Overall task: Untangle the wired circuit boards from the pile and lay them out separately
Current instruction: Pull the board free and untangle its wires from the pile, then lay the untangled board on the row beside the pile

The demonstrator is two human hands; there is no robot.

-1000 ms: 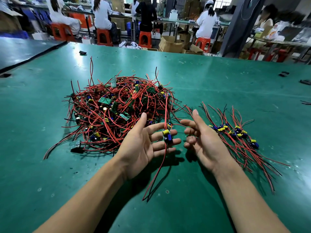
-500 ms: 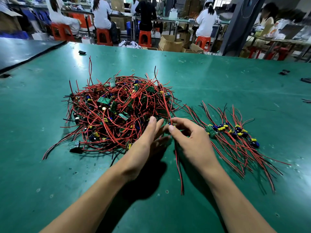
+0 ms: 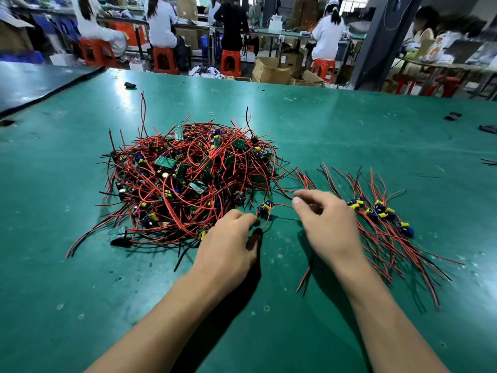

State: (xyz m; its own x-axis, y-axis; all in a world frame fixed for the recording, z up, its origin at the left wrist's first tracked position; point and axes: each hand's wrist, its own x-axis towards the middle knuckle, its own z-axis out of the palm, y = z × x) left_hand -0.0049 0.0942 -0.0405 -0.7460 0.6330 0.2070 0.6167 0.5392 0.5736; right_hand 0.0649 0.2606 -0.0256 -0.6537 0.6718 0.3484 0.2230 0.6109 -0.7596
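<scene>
Green bench [image 3: 336, 125]: right hand [image 3: 329, 227] has swung right, pinching a board's red wire [image 3: 282, 205]; left hand [image 3: 228, 238], fingers curled, grip unclear, now back at pile [image 3: 185, 181] — next board starting.

Single head view, forward-down, close over the green table [image 3: 349, 135].

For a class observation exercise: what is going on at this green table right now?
A person is sorting wired circuit boards by hand. A big tangled pile of red and black wires and small boards sits on the green table. The left hand reaches at the pile's near edge, beside one small board lying between the hands. The right hand appears to pinch a red wire. To its right, separated boards lie in a row.
</scene>
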